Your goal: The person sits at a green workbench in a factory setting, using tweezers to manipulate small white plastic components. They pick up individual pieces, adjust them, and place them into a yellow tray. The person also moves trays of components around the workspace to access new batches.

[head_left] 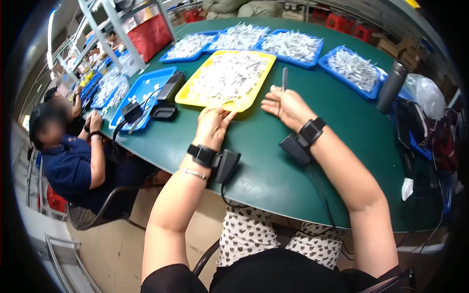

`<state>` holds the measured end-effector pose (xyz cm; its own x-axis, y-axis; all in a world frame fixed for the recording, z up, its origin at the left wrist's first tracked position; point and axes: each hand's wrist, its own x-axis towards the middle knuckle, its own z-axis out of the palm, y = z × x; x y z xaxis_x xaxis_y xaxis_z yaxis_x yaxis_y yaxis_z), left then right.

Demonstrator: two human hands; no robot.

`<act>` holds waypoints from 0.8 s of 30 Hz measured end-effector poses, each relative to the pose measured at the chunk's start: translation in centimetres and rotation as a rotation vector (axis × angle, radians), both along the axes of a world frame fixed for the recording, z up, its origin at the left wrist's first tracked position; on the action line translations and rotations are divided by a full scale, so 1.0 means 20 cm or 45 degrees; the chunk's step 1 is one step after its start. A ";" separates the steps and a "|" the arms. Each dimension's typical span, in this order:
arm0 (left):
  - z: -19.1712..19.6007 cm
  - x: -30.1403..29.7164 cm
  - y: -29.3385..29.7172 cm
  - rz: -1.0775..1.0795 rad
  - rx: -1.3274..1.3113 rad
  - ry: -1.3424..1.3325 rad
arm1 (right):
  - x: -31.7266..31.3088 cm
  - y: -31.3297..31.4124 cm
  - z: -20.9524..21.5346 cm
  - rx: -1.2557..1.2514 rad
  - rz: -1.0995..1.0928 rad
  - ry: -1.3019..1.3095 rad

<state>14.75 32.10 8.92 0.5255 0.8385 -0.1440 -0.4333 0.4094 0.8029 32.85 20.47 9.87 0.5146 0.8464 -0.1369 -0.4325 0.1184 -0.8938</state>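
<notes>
At upper centre, the left hand (pixel 211 128) is placed at the near rim of a yellow tray (pixel 250 96) heaped with white pieces (pixel 227 75); whether anything is pinched cannot be told. Just right, a slim metal tool (pixel 284 78) is held by the loosely curled right hand (pixel 291 108). Blue trays (pixel 307 63) are lined along the top; a person (pixel 68 163) is seated at left.

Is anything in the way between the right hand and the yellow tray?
Nothing visible: green tabletop shows in the narrow gap between the right hand and the yellow tray. The left hand is at the tray's near edge, left of that gap.
</notes>
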 end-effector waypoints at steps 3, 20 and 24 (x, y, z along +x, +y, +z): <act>-0.06 -0.04 0.08 0.028 0.036 -0.012 | -0.07 -0.12 0.07 -0.089 0.058 0.128; -0.19 -0.98 -0.32 0.291 0.167 -0.126 | -0.48 -0.96 0.30 -0.097 0.108 0.111; -0.43 -1.18 -0.20 0.301 -0.037 -0.254 | -0.49 -1.08 0.25 0.046 0.082 0.070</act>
